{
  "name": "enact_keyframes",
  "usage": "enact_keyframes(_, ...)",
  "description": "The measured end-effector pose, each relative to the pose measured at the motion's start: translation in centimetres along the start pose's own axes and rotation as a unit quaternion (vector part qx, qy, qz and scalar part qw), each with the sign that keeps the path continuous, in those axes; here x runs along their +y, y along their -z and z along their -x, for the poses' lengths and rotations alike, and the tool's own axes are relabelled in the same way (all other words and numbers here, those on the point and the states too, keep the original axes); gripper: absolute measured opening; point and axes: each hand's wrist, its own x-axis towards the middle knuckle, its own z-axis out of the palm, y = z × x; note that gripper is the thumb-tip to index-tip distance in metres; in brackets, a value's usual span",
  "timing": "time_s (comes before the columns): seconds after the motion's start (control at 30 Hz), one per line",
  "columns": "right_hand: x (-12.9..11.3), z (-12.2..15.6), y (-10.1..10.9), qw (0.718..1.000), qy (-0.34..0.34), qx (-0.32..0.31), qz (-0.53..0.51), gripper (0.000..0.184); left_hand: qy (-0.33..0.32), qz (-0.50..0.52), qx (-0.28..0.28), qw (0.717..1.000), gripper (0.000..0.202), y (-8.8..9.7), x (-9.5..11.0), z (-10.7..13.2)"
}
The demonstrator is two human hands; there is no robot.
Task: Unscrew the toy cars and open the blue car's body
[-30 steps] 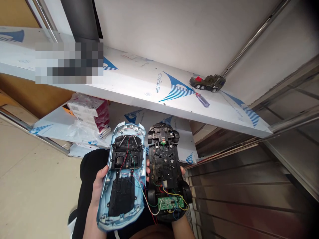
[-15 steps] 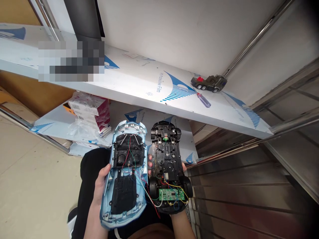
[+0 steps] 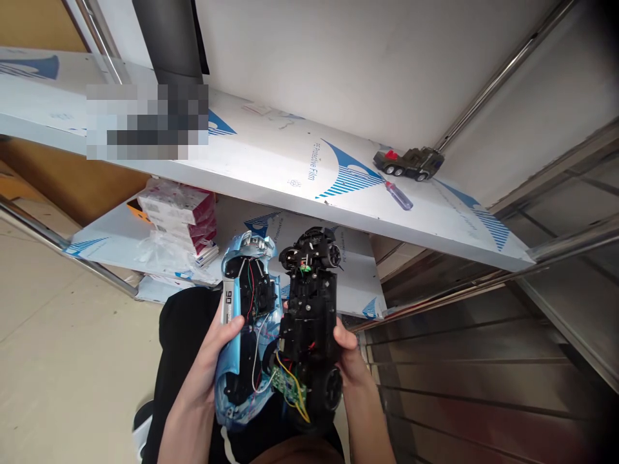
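My left hand [image 3: 218, 341] is closed around the left side of a blue toy car body shell [image 3: 231, 357], its hollow inside turned partly toward the other half. On the right, my right hand [image 3: 352, 351] grips the black toy car chassis [image 3: 309, 309] by its outer side, thumb along the edge. Wheels and a green circuit board [image 3: 290, 385] show on the chassis. White, red and yellow wires [image 3: 296, 403] run near the board, some linking the two halves. Both halves are held close side by side, tilted toward each other. The fingers behind the parts are mostly hidden.
A shelf [image 3: 271, 174] covered in protective film runs across in front. On it lie a purple-handled screwdriver [image 3: 399, 195] and a dark green toy truck [image 3: 411, 163]. Wrapped boxes [image 3: 178, 209] are stacked on the lower shelf [image 3: 111, 235]. Metal panels [image 3: 459, 374] stand at the right.
Both car halves have turned inward, from lying open and flat to facing each other more, and sit closer together. My right thumb now shows on the chassis edge.
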Motion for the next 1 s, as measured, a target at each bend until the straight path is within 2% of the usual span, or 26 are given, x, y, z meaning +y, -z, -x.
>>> enact_keyframes(0.07,-0.9,0.2,-1.0,0.999,0.022,-0.036,0.011,0.075,-0.025,-0.043,0.012,0.999,0.096,-0.4,-0.1,0.1)
enact_keyframes(0.13,-1.7,0.3,-2.0,0.996,0.052,-0.056,0.040,0.075,-0.033,-0.076,0.010,0.997,0.100,-0.6,-0.2,0.1)
enact_keyframes(0.2,-2.1,0.4,-2.7,0.994,0.068,-0.051,0.070,0.081,-0.047,-0.101,-0.004,0.994,0.101,-0.5,-0.2,0.0)
enact_keyframes(0.33,-1.9,0.7,-3.6,0.989,0.051,-0.021,0.137,0.094,-0.080,-0.147,-0.017,0.986,0.097,-0.2,-0.3,-0.1)
enact_keyframes(0.57,-1.4,0.9,-5.2,0.977,0.063,-0.009,0.203,0.086,-0.087,-0.173,-0.019,0.981,0.095,-1.0,-0.1,0.3)
enact_keyframes(0.7,-1.5,1.1,-5.4,0.980,0.055,-0.015,0.192,0.087,-0.099,-0.185,-0.011,0.978,0.091,-1.6,0.0,0.7)
enact_keyframes(0.87,-1.3,1.5,-5.1,0.978,0.055,-0.020,0.199,0.088,-0.104,-0.171,0.007,0.980,0.091,-1.3,-0.5,0.8)
enact_keyframes(1.0,-1.1,1.7,-5.2,0.975,0.067,-0.013,0.210,0.084,-0.125,-0.177,0.041,0.975,0.090,-1.6,-0.5,1.2)
